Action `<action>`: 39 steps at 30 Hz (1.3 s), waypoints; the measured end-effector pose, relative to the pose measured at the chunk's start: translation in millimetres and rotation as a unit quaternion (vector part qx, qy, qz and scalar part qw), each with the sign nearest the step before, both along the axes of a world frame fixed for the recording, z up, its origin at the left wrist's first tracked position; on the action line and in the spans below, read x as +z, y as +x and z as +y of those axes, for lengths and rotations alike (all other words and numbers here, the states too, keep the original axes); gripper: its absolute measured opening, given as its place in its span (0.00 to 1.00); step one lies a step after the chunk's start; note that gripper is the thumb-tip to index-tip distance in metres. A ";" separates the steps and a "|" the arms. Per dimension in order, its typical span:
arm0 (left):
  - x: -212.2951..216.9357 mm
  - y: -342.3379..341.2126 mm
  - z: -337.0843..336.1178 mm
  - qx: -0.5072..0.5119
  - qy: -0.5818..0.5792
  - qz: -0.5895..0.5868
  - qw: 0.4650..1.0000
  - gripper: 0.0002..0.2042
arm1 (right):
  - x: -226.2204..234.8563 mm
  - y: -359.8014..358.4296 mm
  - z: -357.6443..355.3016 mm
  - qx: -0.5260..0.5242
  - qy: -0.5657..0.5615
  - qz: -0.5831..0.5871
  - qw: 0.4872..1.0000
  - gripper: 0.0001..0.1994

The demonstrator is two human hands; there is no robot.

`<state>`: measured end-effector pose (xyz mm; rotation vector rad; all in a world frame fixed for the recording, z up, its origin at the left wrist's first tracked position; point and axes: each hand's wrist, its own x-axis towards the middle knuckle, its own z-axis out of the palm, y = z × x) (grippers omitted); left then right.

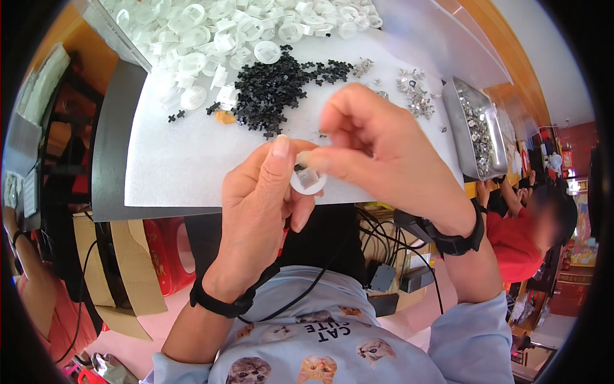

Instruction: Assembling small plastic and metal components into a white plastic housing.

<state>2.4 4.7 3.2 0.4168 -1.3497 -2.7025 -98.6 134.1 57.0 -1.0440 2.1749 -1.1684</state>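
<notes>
My left hand (259, 205) grips a small round white plastic part (308, 182) between thumb and fingers, just over the near edge of the white foam sheet (185, 160). My right hand (377, 144) pinches the top of the same part, where a small dark and metal piece sits in its middle. Both wrists wear black bands. On the sheet beyond the hands lie a pile of white round plastic parts (217, 32), a heap of small black cross-shaped pieces (275, 86) and a scatter of small metal clips (412, 93).
A metal tray (457, 131) of shiny metal pieces stands at the sheet's right edge. Another person in a red top (521, 240) sits to the right. Cardboard (131, 256) and a red stool (169, 253) are under the table on the left; black cables hang below.
</notes>
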 end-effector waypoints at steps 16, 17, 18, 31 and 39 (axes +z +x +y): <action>-0.3 3.0 -5.6 -0.065 0.039 0.047 0.996 0.15 | -20.4 13.9 8.9 -0.072 -0.086 -0.096 0.989 0.11; -1.3 2.8 -4.0 -0.058 0.006 0.038 0.998 0.16 | -21.4 14.7 9.2 -0.069 -0.077 -0.080 0.991 0.11; -1.8 2.7 -3.1 -0.052 -0.026 0.029 0.998 0.16 | -22.4 15.5 9.5 -0.068 -0.069 -0.063 0.993 0.11; 0.5 1.8 3.3 -0.060 -0.125 0.030 0.990 0.15 | -22.9 17.6 18.7 -0.069 -0.023 -0.060 0.996 0.06; 1.2 5.1 2.2 -0.068 -0.100 0.031 0.992 0.16 | -26.9 22.8 17.5 -0.071 -0.078 -0.036 0.994 0.08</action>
